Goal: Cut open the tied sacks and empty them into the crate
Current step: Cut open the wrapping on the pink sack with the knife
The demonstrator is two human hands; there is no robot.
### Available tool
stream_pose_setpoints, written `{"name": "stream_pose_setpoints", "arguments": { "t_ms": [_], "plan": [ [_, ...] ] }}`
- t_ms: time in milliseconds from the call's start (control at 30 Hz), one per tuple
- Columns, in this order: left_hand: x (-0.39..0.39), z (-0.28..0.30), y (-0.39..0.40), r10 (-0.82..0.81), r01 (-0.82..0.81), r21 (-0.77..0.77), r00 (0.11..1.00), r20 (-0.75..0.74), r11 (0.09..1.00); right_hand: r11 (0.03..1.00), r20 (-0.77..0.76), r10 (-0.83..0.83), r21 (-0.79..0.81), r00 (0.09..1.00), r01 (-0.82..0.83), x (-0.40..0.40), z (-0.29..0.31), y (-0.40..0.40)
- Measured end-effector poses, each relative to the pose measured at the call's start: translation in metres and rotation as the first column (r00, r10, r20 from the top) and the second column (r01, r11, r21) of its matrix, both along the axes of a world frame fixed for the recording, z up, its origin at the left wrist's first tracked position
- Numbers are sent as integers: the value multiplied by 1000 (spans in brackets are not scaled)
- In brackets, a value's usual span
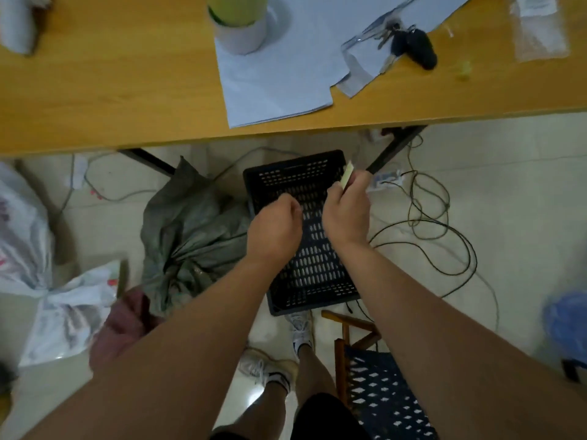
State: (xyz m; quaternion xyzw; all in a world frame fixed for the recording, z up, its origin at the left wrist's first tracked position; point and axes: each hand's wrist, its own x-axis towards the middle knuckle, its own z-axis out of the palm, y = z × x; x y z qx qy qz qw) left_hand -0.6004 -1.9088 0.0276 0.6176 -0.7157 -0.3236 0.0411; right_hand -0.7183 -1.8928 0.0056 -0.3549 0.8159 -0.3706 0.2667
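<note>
Over the black crate (305, 230), right hand (346, 211) grips a pale cutter (347, 175), probably readying it; left hand (274, 225) is curled, seemingly empty. Tied grey sack (187, 236) sits just left, handy for dumping.

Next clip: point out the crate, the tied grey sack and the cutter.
black crate (293, 168), head view, on its far perforated wall.
grey sack (190, 223), head view, on its bulging upper side.
yellow cutter (347, 173), head view, on the tip above the right hand.
</note>
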Motion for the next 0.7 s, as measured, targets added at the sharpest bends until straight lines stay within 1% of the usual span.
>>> {"name": "stream_pose_setpoints", "arguments": {
  "t_ms": [133, 300, 433, 567, 700],
  "plan": [
    [68, -21, 30, 96, -101, 93, 994, 54, 991, 983, -36, 180, 43, 983, -179, 60, -23, 13],
    [145, -36, 69, 277, -286, 139, 957, 85, 948, 909, -46, 398, 155, 916, -387, 135, -47, 27],
    [199, -46, 102, 419, -424, 196, 906, 69, 884, 834, -80, 538, 192, 839, -517, 196, -55, 46],
    [252, -52, 139, 547, -550, 203, 834, 77, 810, 736, -72, 670, 202, 739, -647, 258, -63, 70],
    [300, -61, 177, 649, -646, 210, 758, 67, 734, 639, -54, 761, 238, 647, -731, 318, -67, 94]
  ]
}}
